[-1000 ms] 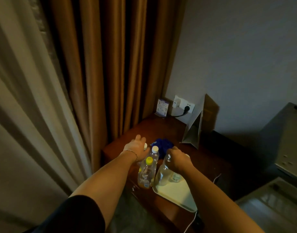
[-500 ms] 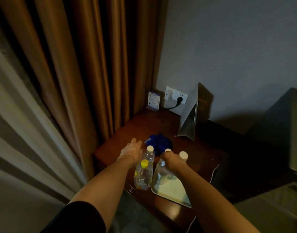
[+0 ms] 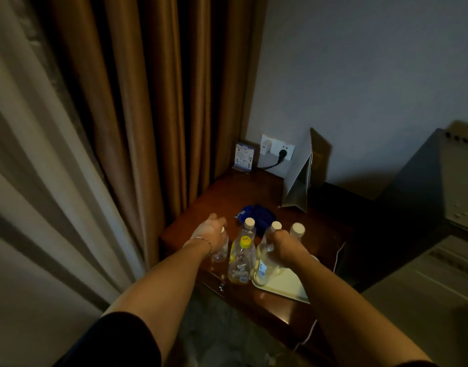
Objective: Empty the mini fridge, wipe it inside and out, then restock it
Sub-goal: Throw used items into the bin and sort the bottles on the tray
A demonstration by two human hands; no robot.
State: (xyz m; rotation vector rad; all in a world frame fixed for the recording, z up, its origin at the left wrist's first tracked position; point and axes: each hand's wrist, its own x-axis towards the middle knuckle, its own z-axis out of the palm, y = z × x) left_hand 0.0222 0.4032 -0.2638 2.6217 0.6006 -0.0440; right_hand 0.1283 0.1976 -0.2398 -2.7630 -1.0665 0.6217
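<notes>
Several plastic bottles stand on a dark wooden table [image 3: 227, 189]. My left hand [image 3: 210, 231] grips the top of a small clear bottle [image 3: 219, 252] at the left. A yellow-capped bottle [image 3: 241, 260] stands in the middle with a white-capped bottle [image 3: 248, 226] behind it. My right hand [image 3: 283, 246] grips the neck of a clear white-capped bottle [image 3: 263, 268] that stands on the edge of a pale tray [image 3: 285, 286]. Another white-capped bottle [image 3: 297, 230] stands just right of that hand. A blue cloth [image 3: 262, 215] lies behind the bottles.
The grey mini fridge [image 3: 439, 186] stands at the right edge. A folded card stand [image 3: 299, 178] leans by the wall. A wall socket with a plug [image 3: 279, 152] and a small leaflet [image 3: 243, 156] sit at the table's back. Brown curtains [image 3: 148, 102] hang left.
The view has shifted slightly and the bottles now sit higher in frame. Both hands stay on their bottles; the rightmost white cap now shows clear of my right hand.
</notes>
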